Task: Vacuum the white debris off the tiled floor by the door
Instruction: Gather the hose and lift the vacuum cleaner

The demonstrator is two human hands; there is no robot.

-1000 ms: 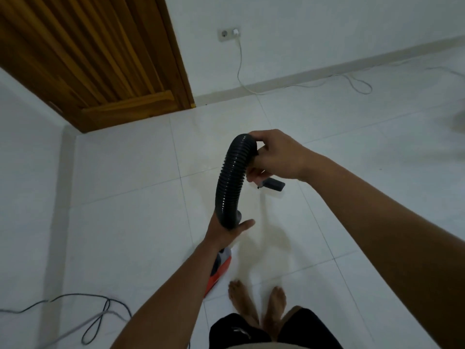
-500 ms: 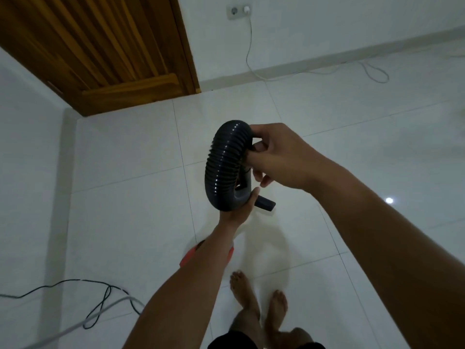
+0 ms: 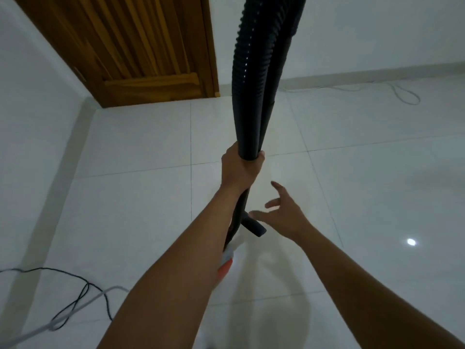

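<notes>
Two runs of ribbed black hose (image 3: 247, 71) rise side by side out of the top of the view. The hose seems to be looped high, probably to lift its slack off the ground while it is sorted out. The left hand (image 3: 241, 170) is wrapped tight around the hose where the ribbing ends, holding it upright in the middle of the scene. Below that grip a smooth dark tube runs down behind the left forearm to the vacuum (image 3: 225, 264), of which only an orange and white sliver shows.

The right hand (image 3: 285, 215) holds nothing. Its fingers are spread apart, and the thumb is just beside a short black stub (image 3: 254, 226) that juts from the tube, likely the part it means to take.

The tiled floor (image 3: 141, 147) stretches to the wooden door (image 3: 141, 46) at far left. No white debris can be made out on the pale tiles, so I cannot tell where it lies. Loose cords (image 3: 75, 306) trail at near left and could snag the vacuum.
</notes>
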